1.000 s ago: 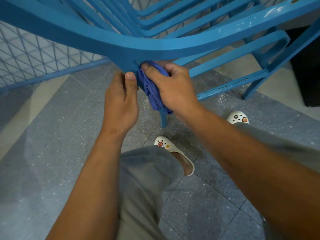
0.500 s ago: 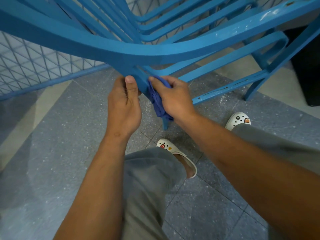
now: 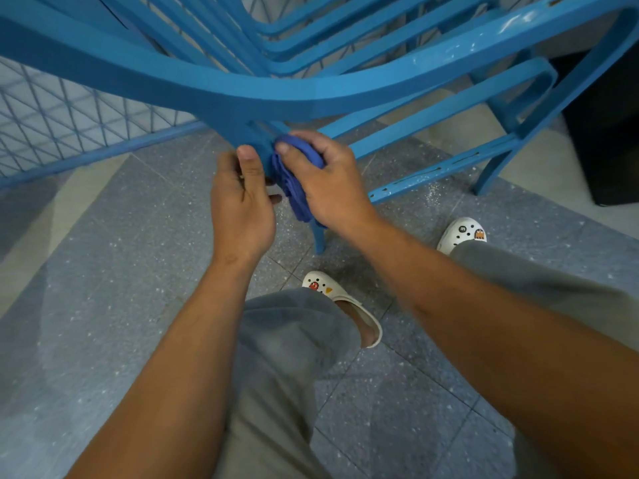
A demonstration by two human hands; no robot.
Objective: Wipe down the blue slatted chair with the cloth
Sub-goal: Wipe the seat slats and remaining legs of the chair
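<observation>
From my head camera, the blue slatted chair (image 3: 311, 95) fills the top of the frame, its curved front rail sweeping from the upper left to the upper right, with the slats running away toward the top centre. One front leg (image 3: 318, 236) drops from the rail at the middle of the frame down to the grey speckled floor (image 3: 103, 305).

My right hand (image 3: 332, 188), just right of centre, has its fingers curled round the bunched blue cloth (image 3: 294, 181) and presses it against the top of that leg, right under the rail. My left hand (image 3: 238, 205), just left of centre, grips the same leg from the other side, thumb pointing up along it, fingers wrapped behind.

Lower in the frame are my grey trousers (image 3: 294, 357) and two white clogs (image 3: 345, 302). A wire mesh fence (image 3: 69, 122) stands at the left edge.
</observation>
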